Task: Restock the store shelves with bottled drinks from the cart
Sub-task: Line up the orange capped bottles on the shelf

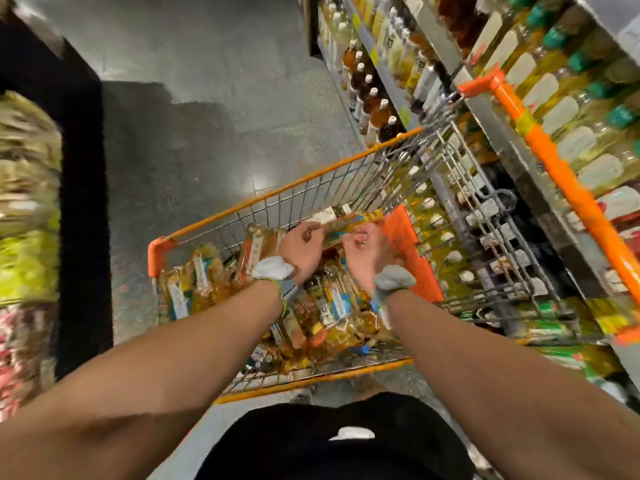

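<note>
Now I have both hands down in the cart (pixel 294 184), at the far end of its wire basket. My left hand (pixel 303 249) and right hand (pixel 365 252) sit close together, fingers curled over what looks like one bottle (pixel 341 221) lying across the top of the load. The blur stops me from saying whether it is a single bottle or a wrapped pair. Under my wrists the other bottles (pixel 332 306) lie heaped on their sides, amber and yellow with pale labels.

I judge the bottle full, so heavy for its size, and rigid. Whether it is glass or hard plastic I cannot tell, so I would treat it as breakable. The smooth wall and glossy label will likely be slippery. The body just under the shoulder seems the safest hold, with one hand under the base. I would not lift by the cap.

The shelves (pixel 485 109) stand just beside the cart on my right, already lined with upright shelf stock (pixel 370 98).
</note>
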